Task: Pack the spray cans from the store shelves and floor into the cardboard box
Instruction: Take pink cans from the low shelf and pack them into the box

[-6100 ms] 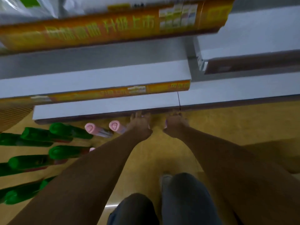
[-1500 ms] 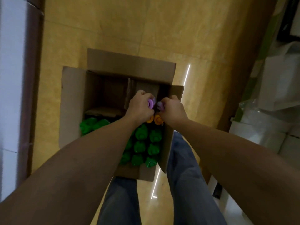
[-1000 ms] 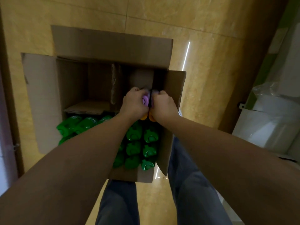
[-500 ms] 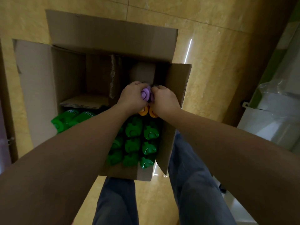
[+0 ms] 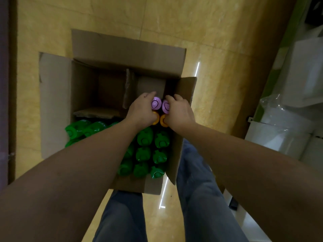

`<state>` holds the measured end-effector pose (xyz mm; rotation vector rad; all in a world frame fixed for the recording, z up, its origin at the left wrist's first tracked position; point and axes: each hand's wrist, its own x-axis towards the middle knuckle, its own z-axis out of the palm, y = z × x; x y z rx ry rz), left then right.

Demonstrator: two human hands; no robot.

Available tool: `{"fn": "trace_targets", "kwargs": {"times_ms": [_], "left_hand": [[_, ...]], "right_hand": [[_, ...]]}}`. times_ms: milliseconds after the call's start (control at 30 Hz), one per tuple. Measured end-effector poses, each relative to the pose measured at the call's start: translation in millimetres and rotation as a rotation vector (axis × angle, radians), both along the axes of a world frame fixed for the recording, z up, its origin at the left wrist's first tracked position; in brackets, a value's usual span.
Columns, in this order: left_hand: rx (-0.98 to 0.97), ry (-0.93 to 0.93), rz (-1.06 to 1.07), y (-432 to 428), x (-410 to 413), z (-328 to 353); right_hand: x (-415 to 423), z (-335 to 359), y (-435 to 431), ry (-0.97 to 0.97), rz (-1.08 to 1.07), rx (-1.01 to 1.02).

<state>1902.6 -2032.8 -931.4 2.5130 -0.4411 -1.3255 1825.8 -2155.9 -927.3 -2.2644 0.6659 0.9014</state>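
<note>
An open cardboard box [image 5: 127, 53] stands on the yellow floor between my legs. Several green-capped spray cans [image 5: 145, 138] stand packed in its near half, with two orange caps [image 5: 156, 119] just beyond them. My left hand [image 5: 141, 109] grips a purple-capped can [image 5: 156, 103] and my right hand [image 5: 180, 110] grips a second purple-capped can [image 5: 166, 106]. Both cans are upright, side by side, inside the box against its right wall, beyond the orange caps. The can bodies are hidden by my hands.
A cardboard divider [image 5: 128, 89] stands upright in the far half of the box, and a flat cardboard piece [image 5: 97, 112] lies to its left. White wrapped goods [image 5: 286, 123] sit at the right. A dark shelf edge [image 5: 5, 84] runs along the left.
My hands carried two purple-capped cans from the floor by the shelf to the box. Over the last second they have stayed in the box's right side; the view pulled back slightly.
</note>
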Motion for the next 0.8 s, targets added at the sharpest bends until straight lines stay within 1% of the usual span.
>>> {"fn": "trace_targets", "kwargs": {"times_ms": [167,300,433,500,600,700,800], "left_hand": [[0.011,-0.051,-0.069,7.6,14.0,51.9],[0.004,-0.119,-0.089,19.9,36.2,117.8],[-0.031,-0.212,-0.043,26.1,55.9,197.9],[-0.053,-0.227,-0.04,30.1,63.6,241.5],[-0.086,-0.293,-0.088,38.6,78.7,306.8],[-0.108,-0.412,-0.114,47.9,98.5,378.4],[-0.126,-0.513,-0.182,59.1,116.3,454.4]], "right_hand": [[13.4,46.5,7.7,-0.039,0.001,-0.054],[34.9,109.9,15.8,-0.094,0.034,-0.08],[56.9,190.4,23.6,-0.144,0.076,-0.134],[63.0,234.8,30.3,-0.157,0.089,-0.161],[75.0,307.2,38.8,-0.188,0.109,-0.219],[91.5,383.8,46.9,-0.286,0.101,-0.318],[97.8,456.6,58.5,-0.376,0.046,-0.43]]}}
